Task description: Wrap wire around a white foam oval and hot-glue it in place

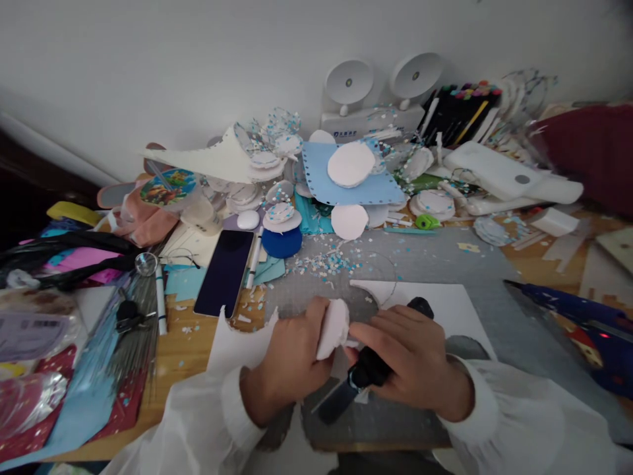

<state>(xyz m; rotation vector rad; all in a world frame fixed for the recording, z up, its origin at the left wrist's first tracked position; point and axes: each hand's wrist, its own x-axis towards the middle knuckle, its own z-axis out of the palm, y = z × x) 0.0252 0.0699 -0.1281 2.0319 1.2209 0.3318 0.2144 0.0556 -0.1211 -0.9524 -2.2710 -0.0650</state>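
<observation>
- I cannot read a single word or number for certain anywhere on my desk.
- White lamp base (368,125) by the wall: a small blue label (345,134) with pale characters, too small to make out.
- Clear plastic bag (24,333) at my far left: a barcode sticker (47,324), its digits blurred.

— What's on the light wooden tabletop (182,343) from your end?
— I see a grey cutting mat (445,264) strewn with blue and white paper scraps (326,264). A flat black smartphone (225,272) and a white pen (160,297) lie left of the mat.
</observation>
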